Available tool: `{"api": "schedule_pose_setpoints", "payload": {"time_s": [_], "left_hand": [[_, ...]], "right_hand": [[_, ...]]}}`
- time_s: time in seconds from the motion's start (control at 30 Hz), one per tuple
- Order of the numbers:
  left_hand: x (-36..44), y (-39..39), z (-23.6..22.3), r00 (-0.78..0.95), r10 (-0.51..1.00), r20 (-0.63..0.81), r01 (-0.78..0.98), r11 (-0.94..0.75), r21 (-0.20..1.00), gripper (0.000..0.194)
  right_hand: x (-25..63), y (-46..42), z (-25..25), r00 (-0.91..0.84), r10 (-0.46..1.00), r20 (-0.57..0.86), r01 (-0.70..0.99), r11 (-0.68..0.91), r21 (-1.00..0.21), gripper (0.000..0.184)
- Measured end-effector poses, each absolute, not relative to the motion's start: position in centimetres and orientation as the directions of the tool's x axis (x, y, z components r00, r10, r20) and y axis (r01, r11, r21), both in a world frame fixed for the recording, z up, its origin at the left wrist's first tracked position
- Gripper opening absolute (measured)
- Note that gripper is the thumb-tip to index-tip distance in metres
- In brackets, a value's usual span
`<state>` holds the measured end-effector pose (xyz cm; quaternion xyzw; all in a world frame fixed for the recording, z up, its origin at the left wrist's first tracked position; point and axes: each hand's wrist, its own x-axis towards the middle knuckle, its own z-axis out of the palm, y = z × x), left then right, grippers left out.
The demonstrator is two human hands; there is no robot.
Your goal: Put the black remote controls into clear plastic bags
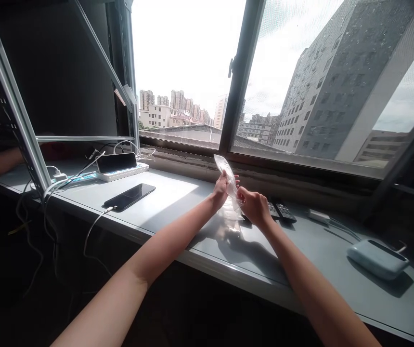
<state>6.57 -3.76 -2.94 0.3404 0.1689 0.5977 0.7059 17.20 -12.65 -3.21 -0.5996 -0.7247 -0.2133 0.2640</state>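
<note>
Above the desk, in front of the window, both hands hold a clear, crinkled plastic bag (pixel 231 185). My left hand (pixel 221 187) grips it from the left, its fingers partly hidden behind the plastic. On the other side my right hand (pixel 253 205) pinches the bag's edge with curled fingers. The bag's upper end sticks up past the left hand, and its loose lower part hangs over the desk. I cannot make out whether anything is inside. Just beyond the right wrist lie dark objects with rows of keys (pixel 284 212), partly covered by that hand.
A black phone (pixel 130 196) with a cable lies on the desk (pixel 171 202) at the left. Behind it another phone (pixel 116 163) leans on a white power strip (pixel 140 168) among cables. A light-blue rounded device (pixel 377 259) sits at right. A metal frame (pixel 15 101) rises at left.
</note>
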Motion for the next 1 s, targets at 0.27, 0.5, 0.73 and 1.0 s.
{"api": "schedule_pose_setpoints", "payload": {"time_s": [0.27,0.5,0.73,1.0], "left_hand": [[5.5,-3.6,-3.2,0.173,0.959,0.226,-0.747,-0.022,0.665,0.059],[4.2,-2.7,-2.1,0.148,0.977,0.153,-0.777,0.018,0.63,0.052],[0.0,0.0,-2.7,0.131,0.989,0.067,-0.741,0.052,0.669,0.039],[-2.4,1.3,-4.1,0.128,0.987,0.097,-0.635,0.006,0.772,0.049]], "right_hand": [[17.5,-12.3,-3.5,-0.244,0.772,0.588,0.963,0.262,0.055,0.011],[18.3,-12.6,-3.1,-0.399,0.719,0.569,0.891,0.451,0.055,0.039],[21.9,-11.1,-3.1,-0.053,0.747,0.663,0.998,0.068,0.004,0.034],[27.8,-9.3,-5.0,0.615,0.767,0.185,0.783,-0.564,-0.263,0.044]]}}
